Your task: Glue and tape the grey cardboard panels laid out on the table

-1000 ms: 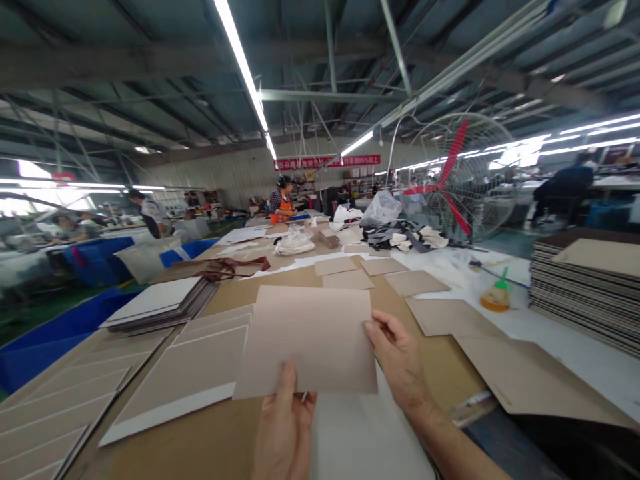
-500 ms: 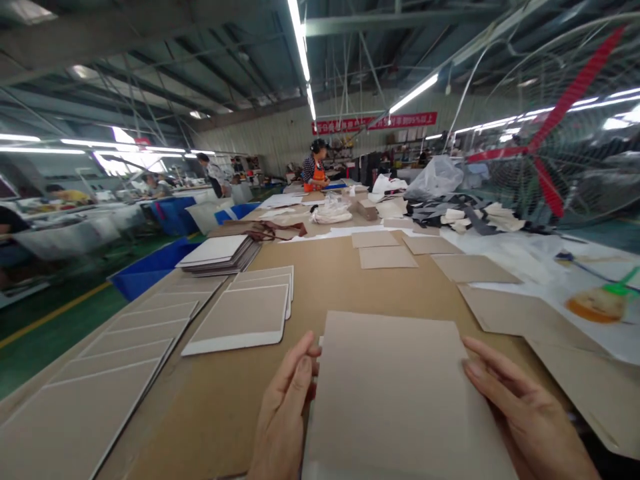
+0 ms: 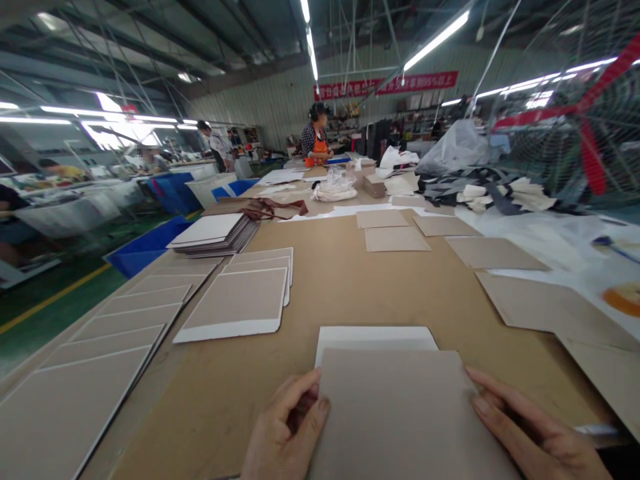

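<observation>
A grey-brown cardboard sheet (image 3: pixel 400 413) lies in front of me on top of a white sheet (image 3: pixel 375 335), whose far edge shows beyond it. My left hand (image 3: pixel 285 433) grips the cardboard's left edge, with thumb and fingers curled against it. My right hand (image 3: pixel 535 433) rests on the right edge, fingers stretched along it. Both sheets lie on the brown table top (image 3: pixel 330 280).
Finished cardboard-on-white panels (image 3: pixel 240 300) lie in rows at the left, beside a stack of boards (image 3: pixel 215 233). Loose cardboard pieces (image 3: pixel 495 253) spread to the right. An orange glue pot (image 3: pixel 623 297) stands far right, near a big fan (image 3: pixel 590 127). A person in an orange apron (image 3: pixel 315 137) works far off.
The cardboard sheet has come down from mid-air onto the white sheet, closer to me. Both hands went down with it. My view has dropped toward the table.
</observation>
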A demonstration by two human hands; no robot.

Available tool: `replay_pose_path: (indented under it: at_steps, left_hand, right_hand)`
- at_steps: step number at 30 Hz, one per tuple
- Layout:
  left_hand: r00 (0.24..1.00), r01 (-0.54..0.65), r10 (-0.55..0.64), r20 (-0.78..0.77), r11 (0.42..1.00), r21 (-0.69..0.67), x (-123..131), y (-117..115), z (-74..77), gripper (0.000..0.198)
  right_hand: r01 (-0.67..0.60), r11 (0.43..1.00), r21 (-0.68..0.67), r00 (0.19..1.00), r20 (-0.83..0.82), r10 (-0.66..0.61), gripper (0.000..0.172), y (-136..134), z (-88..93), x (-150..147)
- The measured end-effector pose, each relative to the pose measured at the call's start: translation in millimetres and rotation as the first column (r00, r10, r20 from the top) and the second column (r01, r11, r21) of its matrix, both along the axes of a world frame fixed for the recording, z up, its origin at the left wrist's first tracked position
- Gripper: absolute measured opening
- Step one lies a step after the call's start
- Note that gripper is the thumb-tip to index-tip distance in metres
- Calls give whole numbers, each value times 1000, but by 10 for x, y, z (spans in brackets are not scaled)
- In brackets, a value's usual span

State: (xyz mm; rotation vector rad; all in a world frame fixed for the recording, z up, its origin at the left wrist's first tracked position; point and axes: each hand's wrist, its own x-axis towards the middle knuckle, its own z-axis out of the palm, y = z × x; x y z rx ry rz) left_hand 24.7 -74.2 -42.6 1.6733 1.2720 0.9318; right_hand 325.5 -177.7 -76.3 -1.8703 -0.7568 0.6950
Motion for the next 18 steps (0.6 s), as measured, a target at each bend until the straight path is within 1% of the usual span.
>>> replay_pose_path:
  at_steps: [5, 8, 11, 15, 18]
  left_hand:
    - [993, 46, -49, -103, 998, -31, 89, 169, -5, 35]
    - [989, 71, -73, -126, 997, -24, 124, 255, -7, 33]
    - [987, 51, -51, -149, 999, -8, 150, 315, -21, 33]
    - [985, 2, -3, -175, 1000, -6, 173, 363, -51, 29]
    - [986, -1, 0, -167, 1000, -7, 169, 388, -89, 26]
  right_hand:
    - [-49, 998, -32, 992, 117, 53, 53, 245, 127, 23]
    - [-34, 998, -61, 984, 173, 44, 50, 358, 136, 22]
    - [-26, 994, -101, 981, 189, 45, 52, 419, 52, 41]
    - [-46, 991, -126, 982, 175, 68, 54, 447, -152, 133]
    - [-78, 988, -133, 976, 190, 102, 53, 453, -285, 209]
